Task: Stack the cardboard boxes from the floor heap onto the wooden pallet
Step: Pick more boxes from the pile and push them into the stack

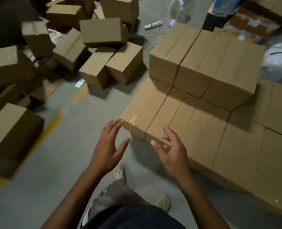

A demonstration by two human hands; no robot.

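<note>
Taped brown cardboard boxes stand packed in rows on the right, forming a stack [203, 129]; the pallet under them is hidden. Three boxes [203, 63] form a higher row at the back of the stack. A loose heap of boxes [102, 63] lies tumbled on the floor at the upper left. My left hand [108, 146] hovers open just off the stack's near-left corner box [141, 106], fingertips almost at its corner. My right hand [171, 151] is open, fingers spread, over the front edge of the neighbouring box. Neither hand holds anything.
Grey floor [62, 162] with a yellow line [42, 134] runs between heap and stack. One box [12, 131] lies at the left edge. A power strip [153, 24] with cable and a fan [180, 12] sit at the back. My feet in pale clogs [119, 172] stand beside the stack.
</note>
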